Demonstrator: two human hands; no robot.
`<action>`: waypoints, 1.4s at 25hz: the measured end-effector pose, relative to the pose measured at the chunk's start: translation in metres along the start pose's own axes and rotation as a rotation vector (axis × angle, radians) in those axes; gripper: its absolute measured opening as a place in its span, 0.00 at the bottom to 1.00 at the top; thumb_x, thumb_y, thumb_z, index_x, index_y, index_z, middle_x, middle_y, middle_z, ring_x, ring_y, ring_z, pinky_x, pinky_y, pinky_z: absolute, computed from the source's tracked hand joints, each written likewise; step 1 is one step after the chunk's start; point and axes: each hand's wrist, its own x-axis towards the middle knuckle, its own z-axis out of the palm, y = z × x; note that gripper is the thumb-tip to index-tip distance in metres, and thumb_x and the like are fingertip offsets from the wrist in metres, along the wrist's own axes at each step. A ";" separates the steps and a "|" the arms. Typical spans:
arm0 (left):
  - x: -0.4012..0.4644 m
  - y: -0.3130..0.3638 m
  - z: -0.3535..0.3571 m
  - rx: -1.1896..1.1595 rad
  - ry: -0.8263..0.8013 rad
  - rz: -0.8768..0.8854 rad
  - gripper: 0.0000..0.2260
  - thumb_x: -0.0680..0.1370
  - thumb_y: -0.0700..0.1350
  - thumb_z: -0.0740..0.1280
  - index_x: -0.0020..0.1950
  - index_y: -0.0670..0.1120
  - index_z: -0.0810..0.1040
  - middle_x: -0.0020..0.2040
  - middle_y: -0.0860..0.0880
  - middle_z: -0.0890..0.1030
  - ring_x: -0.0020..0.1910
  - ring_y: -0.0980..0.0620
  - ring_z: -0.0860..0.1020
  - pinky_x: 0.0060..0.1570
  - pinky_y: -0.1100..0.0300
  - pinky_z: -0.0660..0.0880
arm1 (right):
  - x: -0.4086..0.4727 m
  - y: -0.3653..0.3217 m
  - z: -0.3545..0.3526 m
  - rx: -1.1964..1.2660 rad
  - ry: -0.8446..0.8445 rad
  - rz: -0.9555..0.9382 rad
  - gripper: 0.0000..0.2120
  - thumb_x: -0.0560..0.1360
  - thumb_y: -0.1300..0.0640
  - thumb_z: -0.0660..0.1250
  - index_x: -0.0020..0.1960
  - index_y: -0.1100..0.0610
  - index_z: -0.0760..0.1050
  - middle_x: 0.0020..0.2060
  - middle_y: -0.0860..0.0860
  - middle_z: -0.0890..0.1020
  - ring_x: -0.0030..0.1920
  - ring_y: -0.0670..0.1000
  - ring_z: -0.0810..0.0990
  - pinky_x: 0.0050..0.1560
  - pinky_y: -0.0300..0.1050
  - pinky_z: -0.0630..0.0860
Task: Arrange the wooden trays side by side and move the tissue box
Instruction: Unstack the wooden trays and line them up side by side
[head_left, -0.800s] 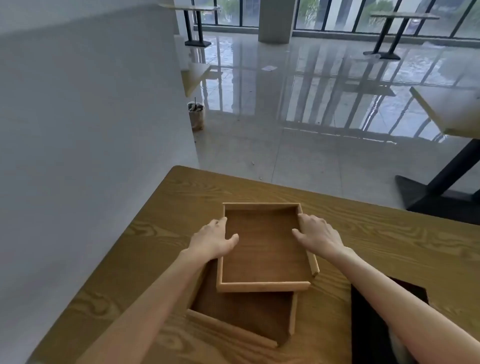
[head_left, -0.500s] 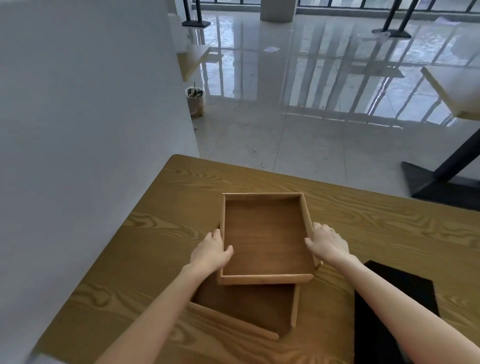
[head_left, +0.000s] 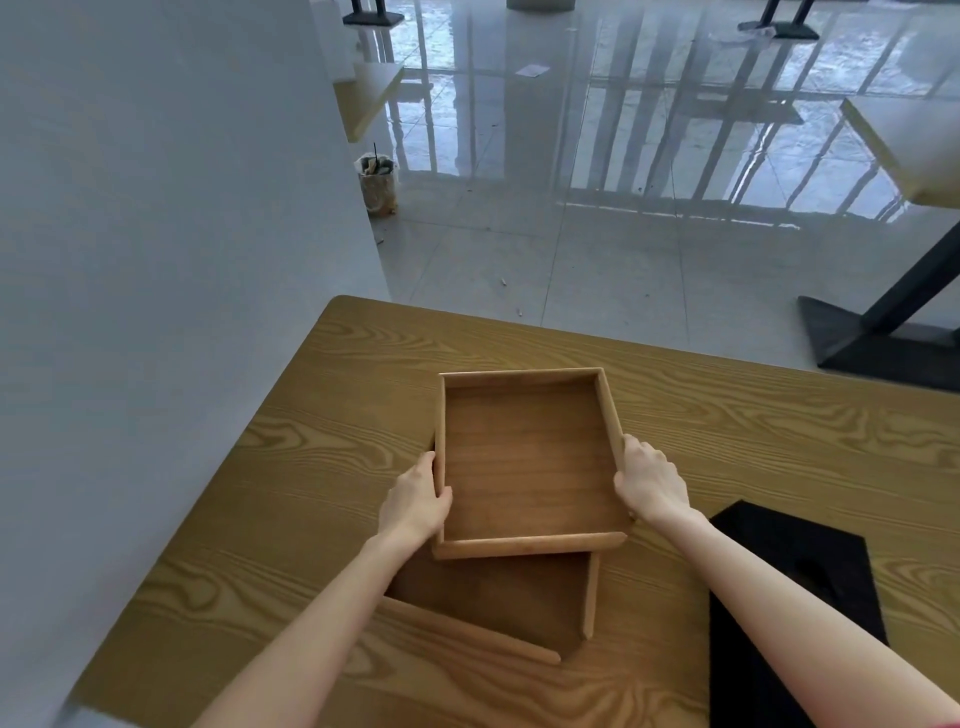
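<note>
Two shallow wooden trays lie on the wooden table (head_left: 291, 499). The upper tray (head_left: 530, 462) overlaps the far part of the lower tray (head_left: 498, 597), which sits skewed under it. My left hand (head_left: 415, 501) grips the upper tray's left wall, thumb inside the rim. On the right wall, my right hand (head_left: 649, 483) is closed around the rim. A black box-like object (head_left: 795, 587), possibly the tissue box, lies at the right by my right forearm; its lower end is cut off by the frame.
A pale wall (head_left: 171, 249) runs close along the table's left edge. Beyond the table's far edge is a glossy tiled floor with a small bin (head_left: 376, 182) and a black table base (head_left: 883, 338) at the right.
Both hands slid back along the upper tray's side walls toward me and closed on them. The upper tray sits slightly farther forward over the lower one. The view tilted down.
</note>
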 end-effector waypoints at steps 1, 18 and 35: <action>0.001 -0.001 0.000 -0.007 -0.001 0.003 0.25 0.79 0.44 0.61 0.74 0.44 0.59 0.69 0.42 0.72 0.68 0.43 0.71 0.65 0.51 0.69 | 0.000 0.001 0.001 0.014 -0.005 -0.002 0.23 0.76 0.67 0.57 0.71 0.61 0.61 0.63 0.60 0.74 0.60 0.63 0.75 0.56 0.53 0.73; 0.110 0.037 -0.059 -0.163 0.094 0.006 0.23 0.77 0.43 0.64 0.72 0.48 0.65 0.71 0.47 0.71 0.70 0.46 0.68 0.68 0.54 0.66 | 0.083 -0.031 -0.022 0.224 0.140 -0.055 0.20 0.76 0.62 0.61 0.67 0.62 0.66 0.59 0.60 0.78 0.57 0.63 0.77 0.54 0.55 0.75; 0.200 0.036 -0.029 -0.176 0.066 -0.085 0.22 0.78 0.43 0.63 0.71 0.52 0.66 0.70 0.47 0.72 0.70 0.45 0.69 0.66 0.52 0.69 | 0.153 -0.036 0.014 0.211 0.070 0.017 0.21 0.77 0.61 0.61 0.69 0.61 0.64 0.58 0.61 0.77 0.56 0.61 0.77 0.52 0.56 0.76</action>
